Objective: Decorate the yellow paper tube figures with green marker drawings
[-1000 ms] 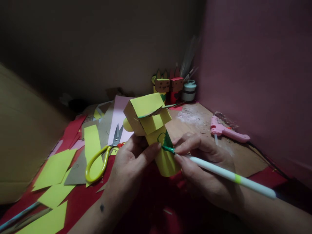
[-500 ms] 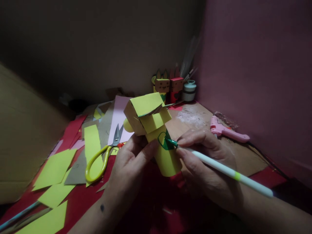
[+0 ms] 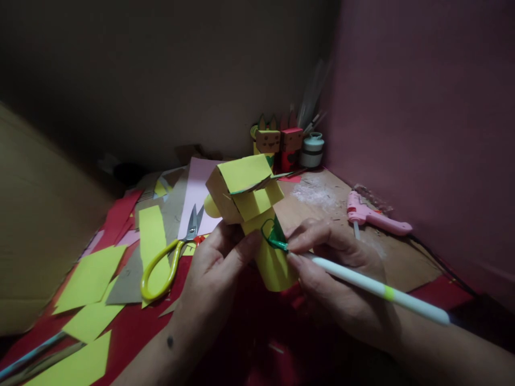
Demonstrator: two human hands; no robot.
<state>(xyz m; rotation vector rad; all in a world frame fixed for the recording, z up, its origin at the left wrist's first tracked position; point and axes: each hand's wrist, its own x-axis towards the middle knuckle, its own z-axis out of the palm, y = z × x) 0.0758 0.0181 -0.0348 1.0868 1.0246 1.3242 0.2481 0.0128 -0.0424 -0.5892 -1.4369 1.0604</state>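
Note:
My left hand (image 3: 223, 262) grips a yellow paper figure (image 3: 277, 271), with the thumb pressed on its side. The figure has a box-shaped head of yellow paper and brown card on a rolled yellow tube, which tilts down to the right. On the tube is a green heart outline, its right part filled in dark green. Between thumb and fingers, my right hand (image 3: 338, 262) pinches a slim white pen (image 3: 362, 279) with a yellow-green band. Its green tip touches the lower part of the heart.
Yellow-handled scissors (image 3: 161, 273) lie left, among yellow paper pieces (image 3: 90, 279) and a pink sheet (image 3: 197, 187). A pink glue gun (image 3: 378, 220) rests on the right. Behind stand a yellow and brown figure (image 3: 267, 140), a red one (image 3: 291, 140) and a pale green pot (image 3: 312, 150).
The pen tip has moved slightly down and left across the heart, with my right hand shifting along. The left hand and the figure have hardly moved.

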